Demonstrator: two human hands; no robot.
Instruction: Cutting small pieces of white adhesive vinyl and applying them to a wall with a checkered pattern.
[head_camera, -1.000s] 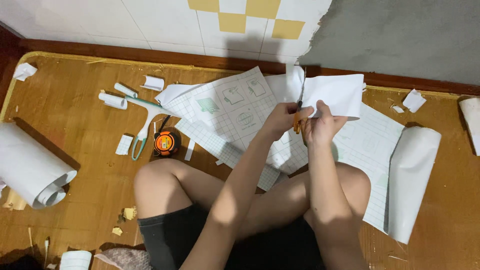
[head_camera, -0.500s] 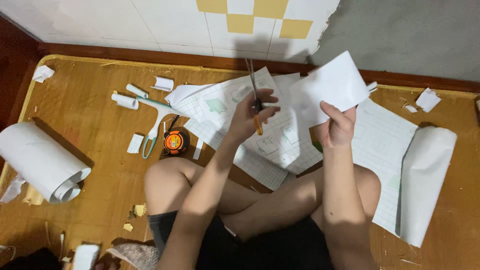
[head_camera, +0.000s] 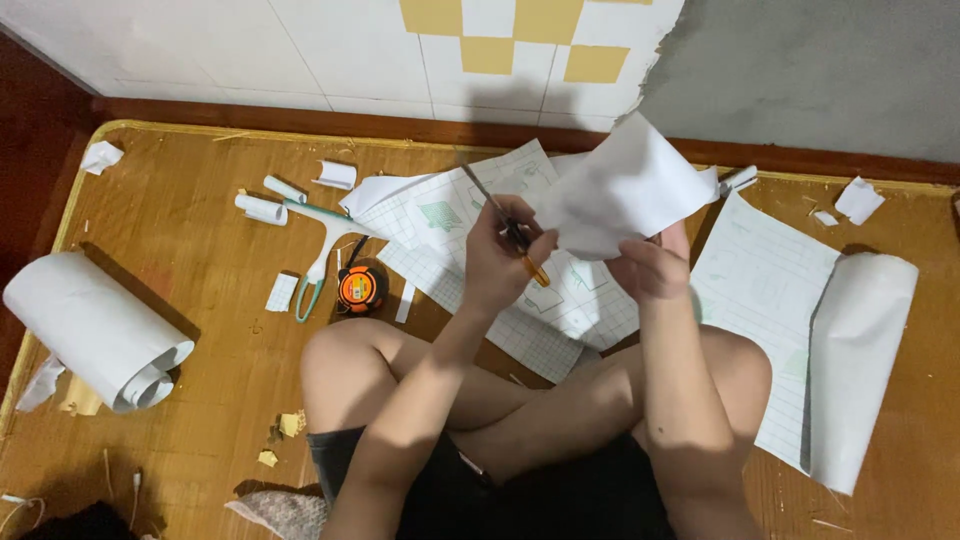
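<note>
Head view | our left hand grips scissors — blades up, over the gridded sheets | our right hand pinches a white paper piece — raised beside the blades | tape measure and squeegee on the floor, left.

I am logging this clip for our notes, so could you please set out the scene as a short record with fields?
Setting: wooden floor by a tiled wall, person seated cross-legged
Left hand: left hand holds scissors with orange handles, blades pointing up and away
Right hand: right hand holds a white sheet lifted off the floor
Under the hands: gridded backing paper spread flat
Left side: large white roll, squeegee, orange tape measure, small rolled scraps
Right side: partly unrolled sheet
</note>
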